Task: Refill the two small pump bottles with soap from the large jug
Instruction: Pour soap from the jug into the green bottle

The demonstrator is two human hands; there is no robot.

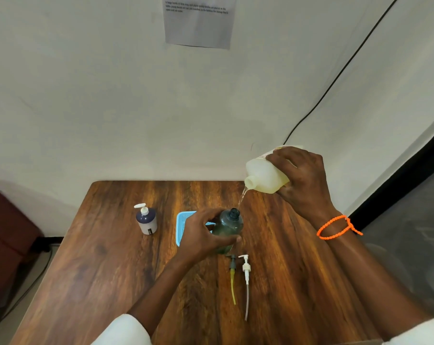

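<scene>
My right hand (303, 179) holds the large translucent jug (263, 174) tipped over, its spout pointing down to the left. A thin stream of yellowish soap (242, 198) runs from the spout into the open neck of a dark green bottle (229, 226). My left hand (203, 232) grips that bottle, tilted, just above the table. A second small bottle (146, 219), dark blue and white with its pump on, stands upright to the left. Two removed pumps lie in front: a dark one with a yellow tube (233, 278) and a white one (246, 282).
A light blue tray (183, 220) lies on the wooden table (111, 270) behind my left hand. The table's far edge meets a white wall with a paper sheet (199, 21) and a black cable (335, 78). A dark red seat (9, 235) stands at the left.
</scene>
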